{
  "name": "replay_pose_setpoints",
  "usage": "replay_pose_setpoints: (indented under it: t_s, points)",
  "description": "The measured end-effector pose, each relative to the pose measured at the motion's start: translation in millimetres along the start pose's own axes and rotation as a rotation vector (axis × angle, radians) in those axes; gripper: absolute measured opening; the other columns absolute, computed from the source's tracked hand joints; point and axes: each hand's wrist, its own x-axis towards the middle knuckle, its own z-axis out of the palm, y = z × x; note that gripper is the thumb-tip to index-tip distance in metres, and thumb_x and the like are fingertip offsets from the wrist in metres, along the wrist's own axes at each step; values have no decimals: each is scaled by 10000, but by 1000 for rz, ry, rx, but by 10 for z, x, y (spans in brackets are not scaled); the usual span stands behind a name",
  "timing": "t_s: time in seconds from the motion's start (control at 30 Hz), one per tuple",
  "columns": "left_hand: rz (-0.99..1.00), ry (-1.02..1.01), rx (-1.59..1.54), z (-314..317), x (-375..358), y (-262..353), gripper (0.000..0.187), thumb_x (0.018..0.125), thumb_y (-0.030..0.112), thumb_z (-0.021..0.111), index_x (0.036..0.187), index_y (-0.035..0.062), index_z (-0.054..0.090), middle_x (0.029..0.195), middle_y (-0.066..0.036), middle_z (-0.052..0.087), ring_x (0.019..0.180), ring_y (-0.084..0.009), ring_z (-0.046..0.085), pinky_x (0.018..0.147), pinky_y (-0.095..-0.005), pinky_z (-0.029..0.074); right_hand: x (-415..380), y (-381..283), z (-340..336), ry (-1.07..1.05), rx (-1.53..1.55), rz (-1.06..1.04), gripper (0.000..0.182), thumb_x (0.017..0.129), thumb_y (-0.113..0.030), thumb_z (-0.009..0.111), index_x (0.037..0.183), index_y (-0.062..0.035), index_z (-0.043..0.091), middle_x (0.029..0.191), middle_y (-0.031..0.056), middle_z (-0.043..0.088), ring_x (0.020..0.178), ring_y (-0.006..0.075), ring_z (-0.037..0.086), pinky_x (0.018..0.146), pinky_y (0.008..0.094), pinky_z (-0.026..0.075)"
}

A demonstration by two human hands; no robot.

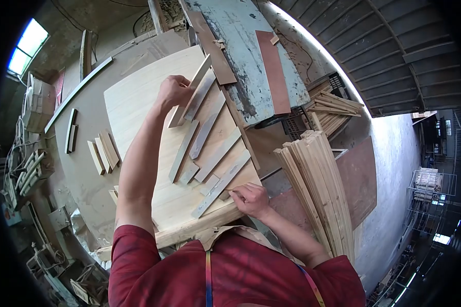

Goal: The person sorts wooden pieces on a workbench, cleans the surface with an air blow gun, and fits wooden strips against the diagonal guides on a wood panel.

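Note:
At the far side of a pale wooden panel point(138, 87), my left hand point(175, 93) is closed on a wooden strip point(198, 73) standing on its edge. Several grey-faced wooden strips point(208, 128) lie slanted side by side on the panel, with short wood pieces point(190, 173) between some of them. My right hand point(251, 199) rests by the panel's near right corner. Its thumb and forefinger are pinched at a small wooden block point(224, 195), next to the end strip point(221, 184). The fingers partly hide the block.
A tall bundle of wooden slats point(320, 184) stands close by my right arm. Beyond the panel is a worn pale-blue table point(246, 51) with a reddish-brown board point(273, 71). Short wood pieces point(103, 152) and a long metal-looking bar point(79, 94) lie on the left.

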Motion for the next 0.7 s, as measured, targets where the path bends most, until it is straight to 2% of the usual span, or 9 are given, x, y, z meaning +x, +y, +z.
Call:
replay_pose_setpoints:
  t_s: [0.1,0.17,0.23,0.3,0.37,0.47,0.57,0.63,0.7]
  points:
    - [203,46,-206,-343,-676,357,239,814,144,828,1014,22,785,860,-63,755,784,-119,683,712,-288,555,-78,30,-41,-44,321,298,216,949,-236,767,916,-26,732,712,45,680,639,164,688,570,332,519]
    - [456,81,-140,-451,-1249,601,216,820,22,787,1035,45,791,958,-58,754,836,-114,680,718,-277,554,106,63,-77,-33,696,468,347,999,-344,740,1013,3,726,757,34,689,643,153,692,587,310,548]
    - [536,36,-206,-313,-1622,665,234,809,28,806,1041,53,793,1002,-58,746,898,-126,690,755,-290,561,503,-34,-307,-46,1081,681,415,1032,-380,693,1215,-9,662,901,69,706,748,204,723,641,329,600]
    - [674,0,-273,-98,-1930,684,260,807,10,811,1060,64,796,1064,-66,735,981,-152,707,813,-310,575,906,-3,-419,-24,1470,784,548,1079,-420,595,1424,-2,517,1119,164,691,911,242,735,734,352,627]
    - [738,-3,-262,194,-2142,645,270,815,-15,798,1073,66,797,1081,-74,734,1003,-166,714,834,-318,583,1207,48,-506,-88,1707,747,548,1073,-305,627,1501,-28,427,1157,158,680,1016,280,730,831,410,628]
    - [778,-47,-246,410,-2323,512,278,846,-42,765,1099,69,797,1111,-103,739,1029,-191,728,843,-329,593,1232,284,-424,3,1564,659,547,1048,-218,660,1506,-39,422,1160,164,677,1026,285,730,886,430,616]
    - [605,314,-138,407,-2367,268,288,862,-80,723,1122,31,778,1144,-129,748,975,-229,749,819,-330,614,1303,587,-456,114,1443,600,568,1011,-116,691,1509,-50,426,1159,162,676,1028,285,730,924,440,608]
    - [367,410,-343,350,-2293,-247,266,910,-63,692,1157,7,760,1119,-162,755,923,-284,760,799,-340,612,1381,735,-515,186,1403,567,589,987,-58,706,1509,-57,432,1156,158,677,1026,282,730,934,440,604]
    - [332,391,-299,328,-2402,-354,254,917,-53,691,1155,3,759,1094,-170,753,901,-297,758,787,-341,611,1427,838,-571,234,1314,556,610,977,-16,704,1517,-37,420,1128,143,685,1007,279,736,884,430,623]
